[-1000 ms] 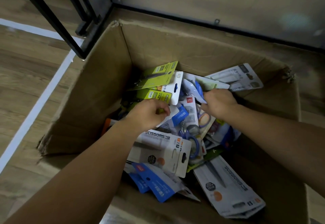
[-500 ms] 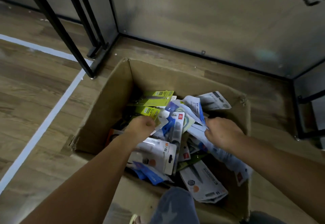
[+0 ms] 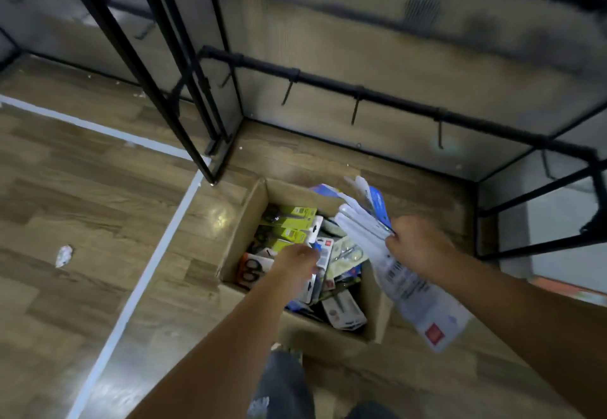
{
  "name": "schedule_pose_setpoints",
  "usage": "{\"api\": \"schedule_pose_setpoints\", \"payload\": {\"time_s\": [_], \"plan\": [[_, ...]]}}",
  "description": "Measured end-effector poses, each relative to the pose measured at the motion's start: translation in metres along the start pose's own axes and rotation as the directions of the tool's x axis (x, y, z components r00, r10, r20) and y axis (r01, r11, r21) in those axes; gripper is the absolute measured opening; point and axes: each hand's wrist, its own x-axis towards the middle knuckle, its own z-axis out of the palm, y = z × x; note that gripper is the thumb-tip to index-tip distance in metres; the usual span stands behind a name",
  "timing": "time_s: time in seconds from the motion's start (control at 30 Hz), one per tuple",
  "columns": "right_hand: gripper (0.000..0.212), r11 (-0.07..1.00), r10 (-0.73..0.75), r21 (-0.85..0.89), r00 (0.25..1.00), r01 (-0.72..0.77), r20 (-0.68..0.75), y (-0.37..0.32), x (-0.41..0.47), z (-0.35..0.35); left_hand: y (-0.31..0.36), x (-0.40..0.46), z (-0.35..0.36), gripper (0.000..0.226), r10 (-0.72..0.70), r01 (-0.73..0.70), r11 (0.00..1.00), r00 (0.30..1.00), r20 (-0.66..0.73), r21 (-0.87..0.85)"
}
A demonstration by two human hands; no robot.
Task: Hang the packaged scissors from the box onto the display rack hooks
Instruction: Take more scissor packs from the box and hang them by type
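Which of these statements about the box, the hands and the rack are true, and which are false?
1. The right hand holds a bunch of white and blue packages lifted above the cardboard box. True.
2. The box is empty. False: many packaged scissors lie inside.
3. The hooks on the rack bar in front are bare. True.
4. The left hand is touching a hook. False: it is low over the box.
5. The box stands on a table. False: it stands on the wooden floor.
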Motion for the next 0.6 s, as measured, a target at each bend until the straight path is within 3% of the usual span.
{"api": "schedule_pose_setpoints", "payload": {"time_s": [0.1, 0.17, 0.27, 0.33, 0.47, 0.53, 0.6], "plan": [[0.025, 0.993, -0.043, 0.109, 0.995, 0.053, -0.093, -0.029, -0.052, -0.078, 0.053, -0.086, -0.004, 0.028, -0.034, 0.046, 0.992, 0.995, 0.099, -0.118], [0.038, 0.977, -0.078, 0.181, 0.981, 0.111, -0.179, -0.048, -0.088, -0.126, 0.087, -0.145, -0.008, 0.043, 0.110, -0.063, 0.958, 0.982, 0.157, -0.278], [0.040, 0.948, -0.095, 0.267, 0.955, 0.173, -0.281, -0.071, -0.146, -0.188, 0.133, -0.230, -0.011, 0.054, 0.397, -0.175, 0.750, 0.891, 0.222, -0.638], [0.045, 0.911, -0.159, 0.308, 0.923, 0.274, -0.351, -0.080, -0.179, -0.220, 0.161, -0.277, -0.011, 0.050, 0.517, -0.162, 0.636, 0.816, 0.260, -0.754], [0.038, 0.859, -0.212, 0.319, 0.845, 0.401, -0.491, -0.087, -0.221, -0.275, 0.206, -0.340, -0.011, 0.047, 0.573, -0.208, 0.611, 0.782, 0.245, -0.764], [0.025, 0.838, -0.252, 0.290, 0.800, 0.462, -0.545, -0.089, -0.236, -0.298, 0.221, -0.362, -0.014, 0.045, 0.584, -0.252, 0.594, 0.788, 0.194, -0.764], [0.027, 0.818, -0.296, 0.236, 0.735, 0.525, -0.610, -0.090, -0.248, -0.319, 0.233, -0.378, -0.019, 0.040, 0.626, -0.313, 0.552, 0.768, 0.136, -0.773]]}}
